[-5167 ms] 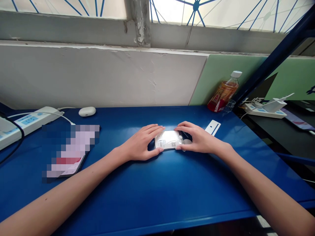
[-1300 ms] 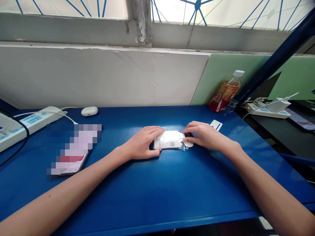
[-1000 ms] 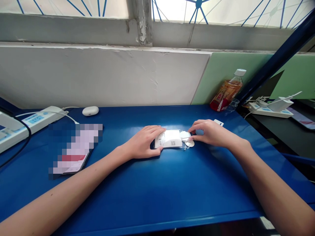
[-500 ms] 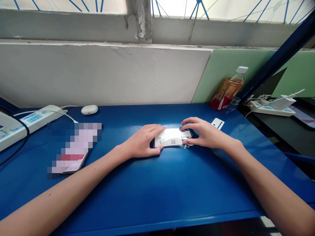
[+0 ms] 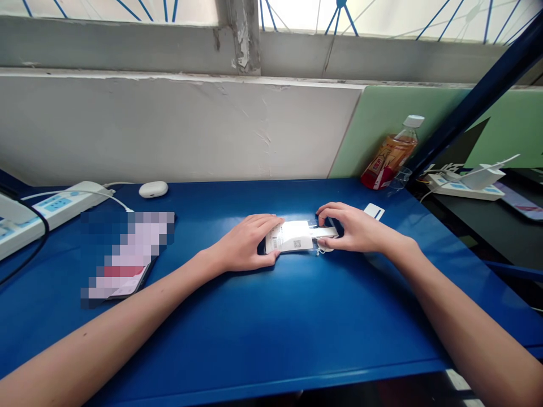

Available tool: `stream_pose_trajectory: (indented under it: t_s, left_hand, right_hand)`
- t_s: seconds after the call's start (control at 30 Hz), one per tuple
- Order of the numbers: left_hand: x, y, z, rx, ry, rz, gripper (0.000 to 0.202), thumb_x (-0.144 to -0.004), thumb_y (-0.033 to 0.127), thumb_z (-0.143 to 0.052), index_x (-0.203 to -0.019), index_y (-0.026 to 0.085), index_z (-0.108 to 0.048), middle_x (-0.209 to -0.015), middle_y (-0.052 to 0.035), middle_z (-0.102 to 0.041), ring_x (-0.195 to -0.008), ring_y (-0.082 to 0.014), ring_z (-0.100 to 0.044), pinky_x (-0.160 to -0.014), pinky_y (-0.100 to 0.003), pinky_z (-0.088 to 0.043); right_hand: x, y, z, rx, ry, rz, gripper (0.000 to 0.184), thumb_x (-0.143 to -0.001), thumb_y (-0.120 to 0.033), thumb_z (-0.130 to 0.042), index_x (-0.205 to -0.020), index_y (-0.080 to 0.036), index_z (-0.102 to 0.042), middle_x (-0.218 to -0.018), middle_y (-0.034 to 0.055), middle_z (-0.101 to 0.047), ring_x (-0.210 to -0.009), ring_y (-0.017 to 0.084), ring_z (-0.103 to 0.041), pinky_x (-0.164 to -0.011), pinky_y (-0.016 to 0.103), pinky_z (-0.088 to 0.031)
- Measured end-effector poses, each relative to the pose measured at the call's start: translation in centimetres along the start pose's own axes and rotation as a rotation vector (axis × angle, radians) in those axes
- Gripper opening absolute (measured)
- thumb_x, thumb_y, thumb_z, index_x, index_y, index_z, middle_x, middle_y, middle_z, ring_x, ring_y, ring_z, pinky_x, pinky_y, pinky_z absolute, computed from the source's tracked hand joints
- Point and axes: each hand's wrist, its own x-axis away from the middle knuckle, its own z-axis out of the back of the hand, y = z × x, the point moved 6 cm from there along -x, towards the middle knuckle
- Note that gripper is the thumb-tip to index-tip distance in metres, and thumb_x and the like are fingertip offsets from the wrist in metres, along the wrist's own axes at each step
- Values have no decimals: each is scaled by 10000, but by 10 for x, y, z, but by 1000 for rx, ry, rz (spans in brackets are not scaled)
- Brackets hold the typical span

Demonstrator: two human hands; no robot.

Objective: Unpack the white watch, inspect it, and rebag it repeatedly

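Note:
A small white packet [image 5: 292, 237] with printed codes lies flat on the blue table [image 5: 271, 316], over a dark flat object. My left hand [image 5: 246, 246] grips its left end, thumb below and fingers curled over the top. My right hand [image 5: 354, 229] pinches a narrow white strip [image 5: 323, 232] at the packet's right end, fingers bent round it. A small clear round piece lies just under that hand.
A phone [image 5: 123, 260] lies at the left, with a white power strip [image 5: 46, 212] and a white earbud case [image 5: 153, 189] behind it. A white card [image 5: 374, 211] lies behind my right hand. A drink bottle [image 5: 392, 154] stands at the back right. The wall is close behind.
My right hand left the packet's right end, moved a little right, then came back and closed on a white strip there. My left hand has kept its hold.

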Motion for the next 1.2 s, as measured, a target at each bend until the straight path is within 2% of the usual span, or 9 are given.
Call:
stream_pose_trajectory:
  t_s: [0.2, 0.4, 0.6, 0.73, 0.87, 1.1, 1.2]
  left_hand:
    - [1, 1, 2, 5, 3, -4, 608, -859, 371, -613, -1407, 154, -464, -1410, -166, -557, -1306, -337, -517, -1072, -484, -429]
    - [1, -2, 1, 28, 11, 5, 701, -860, 560, -658, -1400, 153, -473, -1393, -172, -572, -1308, -338, -519, -1068, -477, -429]
    - [2, 0, 2, 8, 55, 12, 636, -858, 467, -663, -1364, 118, -501, -1361, -181, -596, -1268, -328, -554, -1042, -459, -453]
    - [3, -1, 7, 20, 141, 40, 594, -811, 421, -680, -1302, 118, -541, -1276, -166, -651, -1147, -318, -628, -951, -427, -506]
    - [5, -3, 9, 18, 210, 57, 556, -791, 404, -667, -1264, 133, -554, -1240, -148, -671, -1103, -312, -646, -927, -414, -509]
    - [2, -4, 9, 42, 163, 117, 516, -769, 381, -667, -1219, 154, -556, -1199, -129, -676, -1055, -303, -653, -883, -405, -515]
    - [2, -4, 10, 40, 175, 116, 484, -775, 370, -662, -1199, 163, -556, -1213, -130, -665, -1096, -307, -632, -903, -410, -513]
  right_hand:
    - [0, -8, -2, -56, 1, 47, 312, -827, -426, -694, -1069, -234, -649, -1300, 111, -587, -1181, 291, -589, -987, 425, -485]
    - [-1, -14, -9, -91, -1, 76, 266, -908, -378, -608, -1113, -209, -628, -1293, 122, -603, -1147, 272, -605, -937, 404, -518]
    - [-1, -7, -7, -52, 31, 57, 266, -945, -368, -552, -1148, -208, -615, -1182, 112, -674, -1055, 279, -642, -887, 418, -519]
    - [-1, -4, 2, -40, 107, 54, 270, -990, -375, -472, -1120, -196, -627, -1087, 103, -709, -979, 266, -660, -832, 404, -517]
    - [-1, -5, 13, -33, 230, 61, 283, -1014, -366, -425, -1093, -198, -639, -1065, 98, -714, -967, 255, -655, -829, 397, -506]
    - [4, 1, 28, 8, 432, 54, 263, -1010, -369, -445, -1044, -214, -655, -1045, 98, -721, -979, 263, -653, -837, 401, -500]
    - [7, 6, 36, 40, 493, 42, 271, -1008, -373, -444, -1056, -211, -656, -1031, 103, -719, -957, 265, -656, -817, 401, -504]
